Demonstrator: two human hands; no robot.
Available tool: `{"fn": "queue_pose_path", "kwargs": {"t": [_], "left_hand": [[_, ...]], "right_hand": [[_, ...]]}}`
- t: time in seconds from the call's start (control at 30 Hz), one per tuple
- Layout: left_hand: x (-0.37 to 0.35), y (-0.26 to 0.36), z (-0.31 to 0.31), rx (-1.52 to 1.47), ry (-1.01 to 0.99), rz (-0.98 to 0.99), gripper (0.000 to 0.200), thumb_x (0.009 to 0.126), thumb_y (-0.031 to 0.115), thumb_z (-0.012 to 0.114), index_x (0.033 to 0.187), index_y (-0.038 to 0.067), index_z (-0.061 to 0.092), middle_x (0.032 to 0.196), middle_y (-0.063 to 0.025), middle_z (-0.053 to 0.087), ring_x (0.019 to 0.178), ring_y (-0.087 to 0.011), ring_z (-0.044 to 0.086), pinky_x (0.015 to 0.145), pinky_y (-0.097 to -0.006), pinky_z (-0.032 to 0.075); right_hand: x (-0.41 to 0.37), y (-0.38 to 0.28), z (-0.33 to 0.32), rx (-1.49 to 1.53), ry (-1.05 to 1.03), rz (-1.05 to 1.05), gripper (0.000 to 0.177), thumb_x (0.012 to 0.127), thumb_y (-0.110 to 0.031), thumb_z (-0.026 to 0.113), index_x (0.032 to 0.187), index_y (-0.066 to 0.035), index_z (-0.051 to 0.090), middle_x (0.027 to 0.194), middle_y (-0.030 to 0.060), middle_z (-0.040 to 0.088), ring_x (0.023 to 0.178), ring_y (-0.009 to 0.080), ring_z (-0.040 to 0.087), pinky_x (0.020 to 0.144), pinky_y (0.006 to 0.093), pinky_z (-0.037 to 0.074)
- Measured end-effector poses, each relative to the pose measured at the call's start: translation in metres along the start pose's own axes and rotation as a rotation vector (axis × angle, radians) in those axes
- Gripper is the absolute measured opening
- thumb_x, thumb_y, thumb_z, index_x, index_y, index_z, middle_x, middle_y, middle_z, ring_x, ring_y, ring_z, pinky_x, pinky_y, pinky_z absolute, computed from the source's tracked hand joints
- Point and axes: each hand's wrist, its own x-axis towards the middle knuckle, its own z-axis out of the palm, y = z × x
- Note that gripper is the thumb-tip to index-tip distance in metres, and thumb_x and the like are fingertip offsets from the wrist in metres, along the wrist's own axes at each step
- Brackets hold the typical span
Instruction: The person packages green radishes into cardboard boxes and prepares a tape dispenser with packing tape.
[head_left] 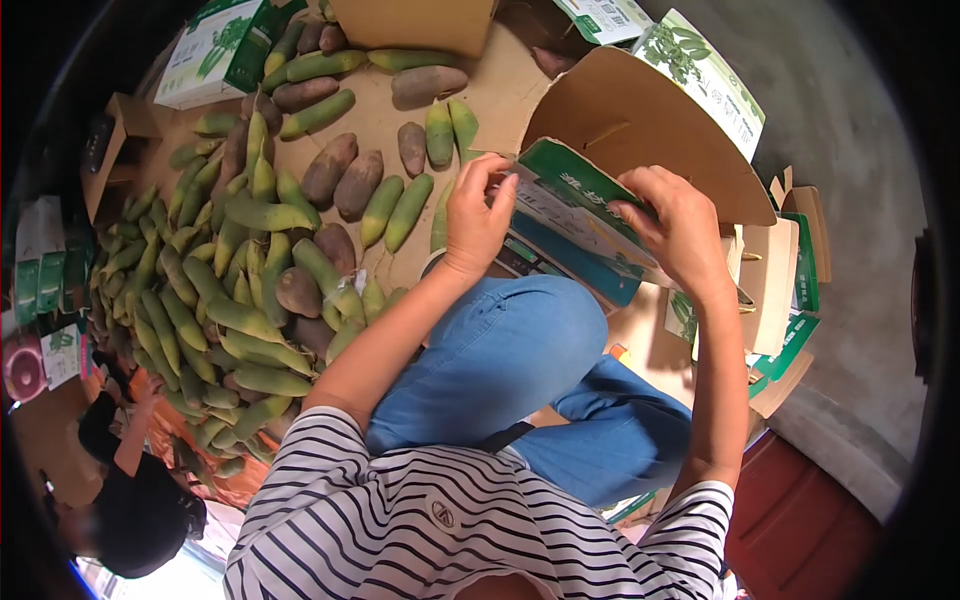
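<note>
Both half-curled, left hand [477, 222] and right hand [678, 225] grip a carton [580, 208] between brown flooring [503, 90] and concrete [850, 190].

Cardboard box [640, 140]: matt inside, perhaps glossy outside.

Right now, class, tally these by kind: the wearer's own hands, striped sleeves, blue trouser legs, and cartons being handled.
Hands: 2 (left hand, right hand)
Striped sleeves: 2 (left sleeve, right sleeve)
Trouser legs: 2
Cartons being handled: 1 (printed carton)
Total: 7
</note>
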Motion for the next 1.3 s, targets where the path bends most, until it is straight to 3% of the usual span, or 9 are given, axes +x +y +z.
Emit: {"fn": "queue_pose_path", "kwargs": {"t": [0.13,0.33,0.53,0.73,1.1,1.3], "left_hand": [[-0.004,-0.006,0.01,-0.092,0.039,-0.022,0.02,0.088,0.003,0.062,0.107,-0.001,0.059,0.11,-0.0101,0.06,0.088,-0.0147,0.065,0.076,-0.0264,0.052],[-0.003,-0.002,0.009,-0.208,0.072,-0.158,0.017,0.091,0.004,0.06,0.107,-0.001,0.058,0.102,-0.008,0.062,0.086,-0.0143,0.065,0.073,-0.0254,0.051],[0.007,0.001,0.004,-0.05,0.096,-0.029,0.012,0.089,0.005,0.061,0.101,0.002,0.062,0.091,-0.0098,0.06,0.075,-0.0169,0.061,0.067,-0.0267,0.05],[0.006,0.001,0.006,-0.063,0.11,0.046,0.016,0.088,0.003,0.062,0.103,0.003,0.064,0.103,-0.0093,0.057,0.08,-0.0174,0.059,0.068,-0.0268,0.051],[0.005,0.004,0.011,-0.133,0.073,0.009,0.022,0.086,0.001,0.064,0.108,0.004,0.063,0.103,-0.0066,0.056,0.081,-0.0112,0.057,0.071,-0.0228,0.048],[0.009,0.006,0.008,-0.156,-0.01,-0.084,0.019,0.086,0.002,0.064,0.104,0.005,0.06,0.098,-0.0051,0.054,0.082,-0.0112,0.058,0.071,-0.0229,0.048]], "right_hand": [[0.004,-0.006,0.005,-0.047,0.01,-0.11,0.015,0.082,-0.012,0.065,0.097,-0.008,0.062,0.085,0.0101,0.057,0.083,0.0303,0.059,0.071,0.0418,0.048],[0.024,-0.026,0.006,-0.035,-0.028,-0.143,0.016,0.084,-0.012,0.062,0.099,-0.005,0.062,0.087,0.0116,0.059,0.086,0.0312,0.059,0.073,0.0419,0.048],[0.035,-0.03,0.017,-0.057,-0.023,-0.157,0.017,0.084,-0.012,0.062,0.099,-0.005,0.063,0.088,0.0114,0.06,0.087,0.0313,0.06,0.073,0.0418,0.049],[0.037,-0.028,0.022,-0.066,0.018,-0.166,0.019,0.083,-0.011,0.062,0.101,-0.005,0.064,0.088,0.0112,0.06,0.087,0.0311,0.06,0.074,0.0416,0.049],[0.043,-0.028,0.019,-0.045,-0.04,-0.166,0.019,0.082,-0.012,0.061,0.099,-0.004,0.062,0.086,0.0121,0.057,0.085,0.0321,0.059,0.073,0.0418,0.049],[0.06,-0.024,0.021,0.127,-0.162,-0.152,0.025,0.081,-0.014,0.06,0.104,-0.004,0.063,0.094,0.0163,0.064,0.09,0.036,0.061,0.08,0.0426,0.049]]}}
